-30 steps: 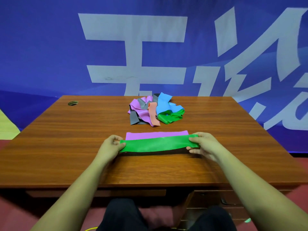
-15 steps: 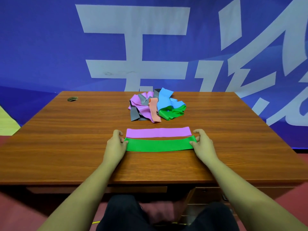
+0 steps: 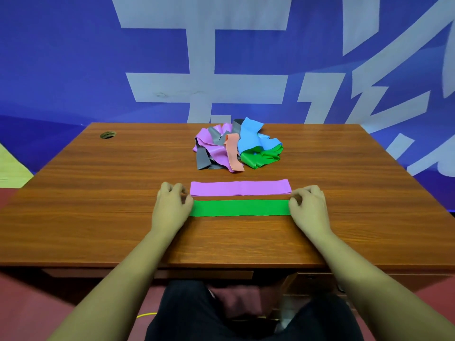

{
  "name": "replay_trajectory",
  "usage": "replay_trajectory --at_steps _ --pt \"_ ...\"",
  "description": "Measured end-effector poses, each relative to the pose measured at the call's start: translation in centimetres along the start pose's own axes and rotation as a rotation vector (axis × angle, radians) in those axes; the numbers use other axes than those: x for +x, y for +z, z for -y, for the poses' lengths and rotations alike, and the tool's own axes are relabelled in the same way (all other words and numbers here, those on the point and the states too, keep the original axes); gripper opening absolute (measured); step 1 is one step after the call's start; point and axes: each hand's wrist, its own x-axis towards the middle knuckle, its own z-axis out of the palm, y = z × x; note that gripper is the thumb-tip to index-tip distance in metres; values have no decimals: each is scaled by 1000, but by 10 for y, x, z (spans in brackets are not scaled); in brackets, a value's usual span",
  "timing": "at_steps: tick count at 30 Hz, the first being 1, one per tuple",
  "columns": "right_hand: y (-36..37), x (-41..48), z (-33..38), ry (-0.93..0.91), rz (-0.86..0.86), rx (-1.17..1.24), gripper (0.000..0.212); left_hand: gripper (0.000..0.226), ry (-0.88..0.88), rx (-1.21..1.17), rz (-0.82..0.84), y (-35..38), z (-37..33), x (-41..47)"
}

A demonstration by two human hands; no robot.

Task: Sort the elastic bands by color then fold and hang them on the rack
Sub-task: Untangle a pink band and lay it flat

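Note:
A green elastic band (image 3: pixel 240 207) lies flat and straight on the wooden desk (image 3: pixel 98 193), parallel to a purple band (image 3: pixel 240 187) laid flat just behind it. My left hand (image 3: pixel 171 207) rests at the green band's left end and covers its tip, fingers loosely curled. At the band's right end my right hand (image 3: pixel 309 207) touches it with the thumb, fingers also loosely curled. Further back is a tangled pile of bands (image 3: pixel 236 147) in purple, grey, orange, blue and green. No rack is in view.
A cable hole (image 3: pixel 107 134) sits at the desk's far left corner. A blue banner (image 3: pixel 73 57) with white characters hangs right behind the desk. My legs are under the near edge, and drawers (image 3: pixel 317 279) hang below the desk at the right.
A second ago both hands held the green band by its ends, slightly lifted. It now lies flat in front of the purple band, and my hands have loosened at its ends.

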Motion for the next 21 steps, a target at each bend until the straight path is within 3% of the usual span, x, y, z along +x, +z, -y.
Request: replay_trajectory --at_steps 8,13,17,21 --pt "14 77 60 -66 204 28 33 10 164 -33 66 19 -66 71" --pt "52 103 92 -241 362 -5 36 23 349 93 163 48 -72 108" --pt "81 120 94 -285 374 -27 34 28 449 90 270 65 -63 131" --pt "99 132 87 -345 304 -41 19 20 479 42 239 80 -56 139"
